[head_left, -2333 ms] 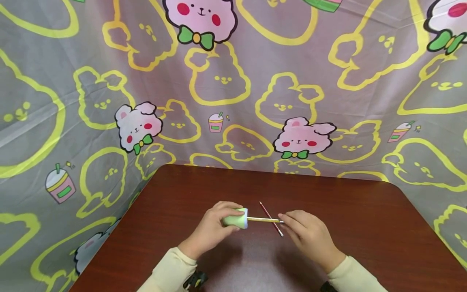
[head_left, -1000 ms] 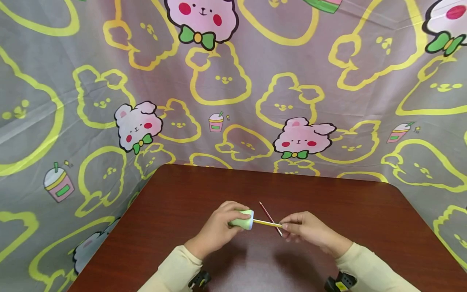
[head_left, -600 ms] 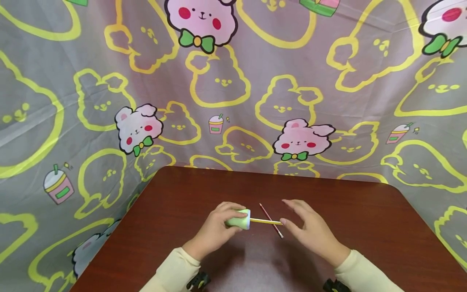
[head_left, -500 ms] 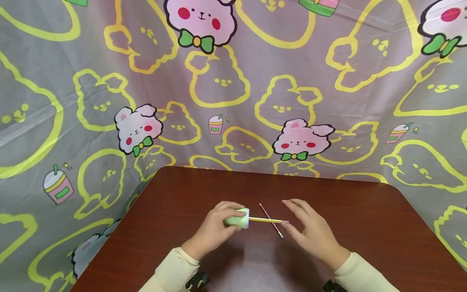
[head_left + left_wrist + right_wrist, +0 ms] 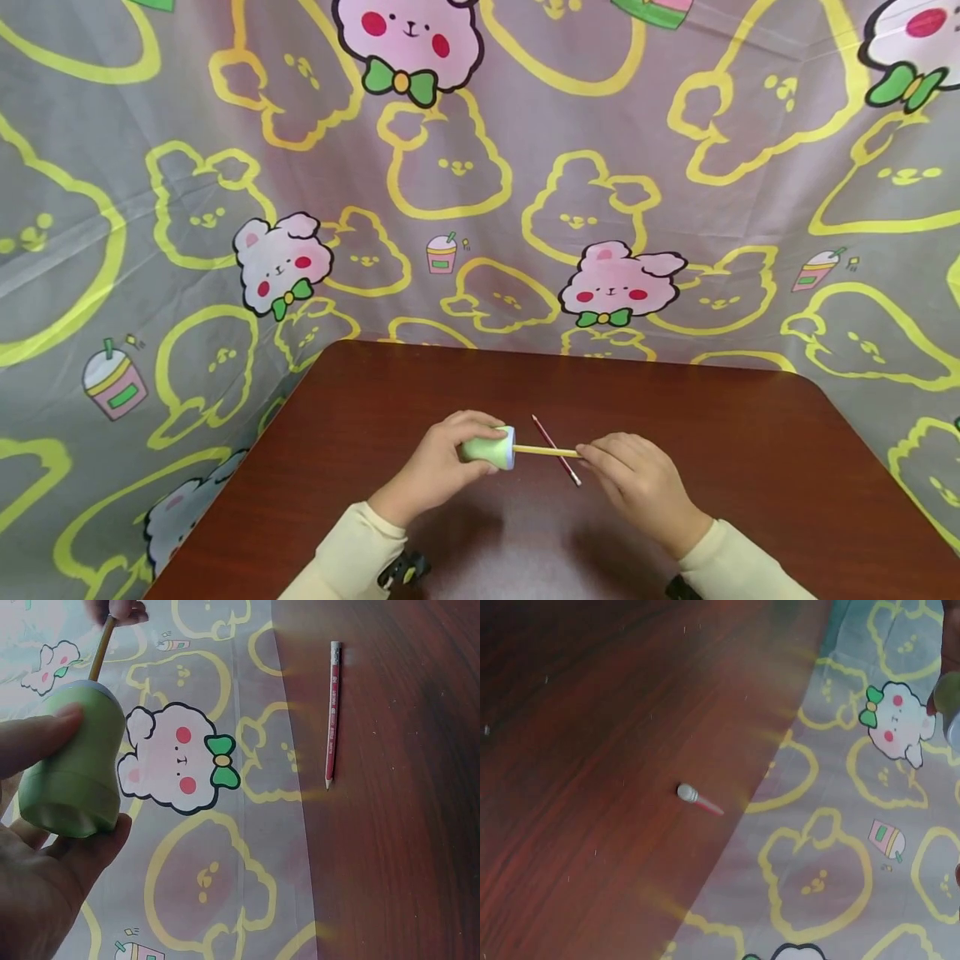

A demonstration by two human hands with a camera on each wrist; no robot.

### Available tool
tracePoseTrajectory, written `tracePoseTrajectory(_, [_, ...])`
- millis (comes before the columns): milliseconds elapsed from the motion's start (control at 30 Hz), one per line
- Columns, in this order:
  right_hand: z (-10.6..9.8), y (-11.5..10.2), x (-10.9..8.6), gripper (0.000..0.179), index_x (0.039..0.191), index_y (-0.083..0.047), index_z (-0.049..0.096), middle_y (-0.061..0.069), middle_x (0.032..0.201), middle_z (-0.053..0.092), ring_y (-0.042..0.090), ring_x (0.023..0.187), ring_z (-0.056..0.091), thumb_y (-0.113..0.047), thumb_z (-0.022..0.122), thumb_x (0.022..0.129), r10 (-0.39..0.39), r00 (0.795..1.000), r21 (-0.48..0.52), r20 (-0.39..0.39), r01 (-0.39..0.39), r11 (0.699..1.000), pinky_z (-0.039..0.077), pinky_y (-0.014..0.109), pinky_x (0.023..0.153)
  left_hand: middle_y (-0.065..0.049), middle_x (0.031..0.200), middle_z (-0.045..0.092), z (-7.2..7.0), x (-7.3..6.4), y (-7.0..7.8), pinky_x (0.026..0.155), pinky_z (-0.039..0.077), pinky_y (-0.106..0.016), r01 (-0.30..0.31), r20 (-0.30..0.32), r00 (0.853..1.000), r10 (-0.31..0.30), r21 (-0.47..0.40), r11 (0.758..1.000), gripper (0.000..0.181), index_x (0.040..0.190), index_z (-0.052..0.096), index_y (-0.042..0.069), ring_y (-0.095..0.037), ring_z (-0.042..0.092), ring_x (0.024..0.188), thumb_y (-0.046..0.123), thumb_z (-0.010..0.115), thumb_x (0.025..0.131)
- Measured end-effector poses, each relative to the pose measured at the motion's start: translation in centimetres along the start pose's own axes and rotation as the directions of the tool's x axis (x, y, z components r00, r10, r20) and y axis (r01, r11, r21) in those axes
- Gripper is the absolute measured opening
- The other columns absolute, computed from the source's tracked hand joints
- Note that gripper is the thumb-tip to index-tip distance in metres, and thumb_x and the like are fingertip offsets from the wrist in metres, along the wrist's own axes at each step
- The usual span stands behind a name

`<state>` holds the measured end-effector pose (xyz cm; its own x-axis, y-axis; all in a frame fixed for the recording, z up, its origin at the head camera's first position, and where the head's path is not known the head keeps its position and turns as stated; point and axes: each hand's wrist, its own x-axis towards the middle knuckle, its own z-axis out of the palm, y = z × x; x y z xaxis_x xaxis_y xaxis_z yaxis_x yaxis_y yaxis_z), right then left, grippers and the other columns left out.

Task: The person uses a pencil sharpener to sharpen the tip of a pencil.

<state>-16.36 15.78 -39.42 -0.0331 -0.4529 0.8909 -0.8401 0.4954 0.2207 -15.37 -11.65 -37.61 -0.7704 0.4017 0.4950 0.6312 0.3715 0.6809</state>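
My left hand (image 5: pixel 435 467) grips a light green, waisted pencil sharpener (image 5: pixel 483 452) with a pale blue rim, held on its side above the table. A yellow pencil (image 5: pixel 542 451) reaches into the rimmed end of the sharpener. Its outer end is pinched by the fingers of my right hand (image 5: pixel 641 483), which cover it. In the left wrist view, thumb and fingers wrap the sharpener from both sides. A red pencil (image 5: pixel 333 712) with a white eraser lies on the table behind the yellow one. Only its eraser end shows clearly in the right wrist view.
The dark reddish-brown table (image 5: pixel 420 383) has rounded far corners. A grey cloth (image 5: pixel 480 250) printed with yellow outlines and white rabbit heads hangs round its back and sides. Dark straps with devices sit at both wrists.
The right hand's fingers spread off the yellow pencil about half a second ago and now pinch its outer end again. The left hand keeps its grip on the sharpener, hardly moving. The red pencil stays put.
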Motion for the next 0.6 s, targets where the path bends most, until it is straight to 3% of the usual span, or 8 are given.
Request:
tracePoseTrajectory(233, [0.0,-0.4,0.1,0.032,0.084,-0.005,0.071,-0.003,0.074,0.064,0.011,0.063,0.057,-0.026,0.052,0.100,0.168,0.984,0.046,0.053,-0.170,0.984,0.047,0.025,0.055,-0.006,0.113,0.067,0.1,0.1,0.2,0.090,0.049,-0.031,-0.018,-0.018,1.000,0.018,0.040,0.999,0.039,0.105,0.074,0.005,-0.025,0.059,0.108,-0.003,0.082,0.068])
tracePoseTrajectory(300, [-0.1,-0.6,0.2,0.023,0.084,-0.006,0.071,-0.004,0.074,0.065,0.010,0.064,0.058,-0.022,0.060,0.096,0.241,0.965,0.069,0.107,-0.249,0.966,0.047,0.024,0.055,-0.007,0.112,0.067,0.2,0.1,0.1,0.090,0.049,-0.031,-0.040,-0.032,0.999,0.042,0.064,0.997,0.039,0.104,0.074,0.005,-0.025,0.059,0.107,-0.004,0.082,0.067])
tracePoseTrajectory(367, [-0.4,-0.8,0.4,0.011,0.084,-0.007,0.072,-0.005,0.074,0.065,0.006,0.064,0.057,-0.015,0.067,0.090,0.344,0.914,0.100,0.214,-0.371,0.923,0.047,0.022,0.055,-0.006,0.112,0.068,0.4,0.1,-0.1,0.089,0.050,-0.031,-0.078,-0.039,0.996,0.082,0.096,0.992,0.039,0.103,0.075,0.006,-0.025,0.059,0.107,-0.004,0.082,0.066])
tracePoseTrajectory(400, [-0.6,-0.8,0.6,0.006,0.085,-0.007,0.073,-0.007,0.073,0.065,0.004,0.063,0.056,-0.011,0.069,0.087,0.411,0.861,0.129,0.301,-0.463,0.877,0.046,0.022,0.054,-0.006,0.111,0.068,0.5,0.1,-0.2,0.088,0.051,-0.031,-0.103,-0.039,0.993,0.108,0.116,0.988,0.038,0.102,0.075,0.006,-0.024,0.059,0.106,-0.005,0.082,0.066])
tracePoseTrajectory(433, [-0.8,-0.7,0.8,0.004,0.086,-0.006,0.073,-0.007,0.071,0.064,0.003,0.062,0.055,-0.009,0.071,0.086,0.475,0.784,0.159,0.399,-0.569,0.807,0.045,0.021,0.053,-0.006,0.111,0.068,0.6,0.1,-0.4,0.087,0.051,-0.030,-0.132,-0.038,0.990,0.138,0.134,0.982,0.038,0.101,0.075,0.006,-0.024,0.059,0.106,-0.005,0.083,0.066])
tracePoseTrajectory(467, [-1.0,-0.7,1.1,0.004,0.087,-0.005,0.073,-0.006,0.070,0.064,0.003,0.061,0.054,-0.006,0.071,0.084,0.525,0.685,0.185,0.505,-0.680,0.710,0.045,0.021,0.053,-0.005,0.110,0.068,0.7,0.1,-0.5,0.087,0.051,-0.030,-0.161,-0.035,0.985,0.168,0.154,0.975,0.037,0.100,0.076,0.006,-0.023,0.059,0.105,-0.005,0.083,0.065])
tracePoseTrajectory(567, [-1.5,-0.1,1.7,0.012,0.092,0.002,0.072,-0.001,0.068,0.061,0.008,0.061,0.054,-0.007,0.065,0.089,0.576,0.328,0.166,0.749,-0.934,0.316,0.046,0.024,0.053,-0.004,0.109,0.069,0.9,0.2,-0.9,0.086,0.051,-0.029,-0.238,-0.029,0.968,0.248,0.189,0.953,0.035,0.097,0.077,0.007,-0.022,0.060,0.105,-0.006,0.083,0.064])
tracePoseTrajectory(600, [-1.6,0.1,1.9,0.015,0.094,0.004,0.071,0.002,0.067,0.060,0.011,0.061,0.055,-0.009,0.063,0.091,0.563,0.239,0.142,0.791,-0.967,0.211,0.047,0.025,0.053,-0.004,0.108,0.069,1.0,0.2,-1.0,0.086,0.051,-0.029,-0.253,-0.030,0.964,0.263,0.192,0.948,0.035,0.096,0.077,0.007,-0.022,0.060,0.104,-0.006,0.083,0.064])
